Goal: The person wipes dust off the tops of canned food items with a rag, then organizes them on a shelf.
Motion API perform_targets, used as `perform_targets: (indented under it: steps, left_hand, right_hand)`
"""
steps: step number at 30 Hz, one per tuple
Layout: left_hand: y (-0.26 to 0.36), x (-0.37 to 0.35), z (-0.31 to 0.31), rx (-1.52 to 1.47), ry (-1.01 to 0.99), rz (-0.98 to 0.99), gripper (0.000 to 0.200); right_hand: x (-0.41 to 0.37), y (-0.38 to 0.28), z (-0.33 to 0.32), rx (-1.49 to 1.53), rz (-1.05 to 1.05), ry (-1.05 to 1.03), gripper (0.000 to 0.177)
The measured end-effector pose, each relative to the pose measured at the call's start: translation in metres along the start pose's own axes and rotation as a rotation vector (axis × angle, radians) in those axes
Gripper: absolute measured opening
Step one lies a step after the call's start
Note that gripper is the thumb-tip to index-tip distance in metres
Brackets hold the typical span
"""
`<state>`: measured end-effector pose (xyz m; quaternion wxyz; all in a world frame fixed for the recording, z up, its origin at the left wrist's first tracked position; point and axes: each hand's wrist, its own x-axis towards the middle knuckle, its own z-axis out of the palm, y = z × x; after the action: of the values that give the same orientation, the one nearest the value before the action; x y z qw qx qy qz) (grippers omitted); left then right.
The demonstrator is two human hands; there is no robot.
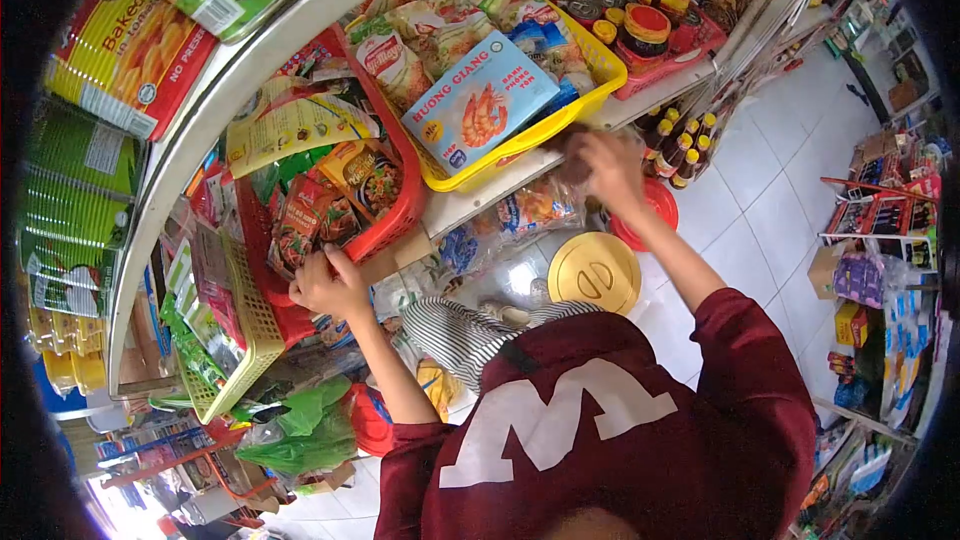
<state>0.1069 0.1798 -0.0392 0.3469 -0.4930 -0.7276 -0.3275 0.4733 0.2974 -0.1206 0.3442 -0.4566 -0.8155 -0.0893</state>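
My left hand (328, 285) is closed on the front rim of a red plastic basket (408, 202). Inside that basket lie seasoning packets (362, 178) and a yellow printed packet (300, 130). At the shelf's front edge, my right hand (606, 172) is smeared by motion, its fingers bent around something dark brown that I cannot make out. It is just below the corner of a yellow basket (458, 180). A blue Huong Giang box (482, 100) leans on several snack packets (395, 65) in the yellow basket.
Red trays of jars (648, 28) stand at the back right. Sauce bottles (685, 150) cluster below the shelf, close to my right arm. A gold round lid (594, 272) is beneath. A pale yellow basket (245, 365) is at left, and cans (125, 50) line the curved upper shelf.
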Motion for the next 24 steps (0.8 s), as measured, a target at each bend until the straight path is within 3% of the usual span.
perform_targets:
  steps: [5,6,7,8,10,12,15,17,20,24]
  left_hand:
    - [-0.001,-0.002,0.007,0.038,0.052,-0.034,0.019]
    - [0.0,-0.003,0.008,0.044,0.065,-0.032,0.019]
    - [0.0,-0.003,0.008,0.05,0.077,-0.028,0.019]
    - [0.0,-0.003,0.008,0.058,0.091,-0.024,0.019]
    - [-0.002,-0.003,0.01,0.058,0.08,-0.031,0.021]
    - [-0.001,-0.002,0.008,0.06,0.073,-0.016,0.021]
    - [0.004,0.001,0.004,0.038,0.086,-0.003,0.021]
    - [0.003,-0.001,0.007,0.018,0.107,0.01,0.021]
    - [-0.002,0.0,0.009,-0.012,0.136,0.036,0.021]
    - [0.001,-0.001,0.006,-0.01,0.098,0.015,0.023]
  right_hand:
    - [0.006,0.045,-0.004,-0.281,0.473,0.065,0.038]
    - [0.02,0.017,-0.007,-0.297,0.585,-0.054,0.036]
    - [0.02,0.003,0.01,-0.191,0.647,-0.038,0.032]
    - [0.02,-0.026,0.018,-0.33,0.512,0.009,0.03]
    - [0.025,-0.079,0.024,-0.183,0.342,0.124,0.02]
    - [0.022,-0.118,0.029,0.015,0.285,0.04,0.019]
    - [0.01,-0.143,0.031,0.086,0.023,0.072,0.023]
    - [0.01,-0.142,0.028,0.119,-0.165,0.028,0.025]
    - [0.006,-0.101,0.014,0.053,-0.259,-0.054,0.027]
    - [0.007,-0.028,-0.016,-0.213,-0.057,-0.206,0.03]
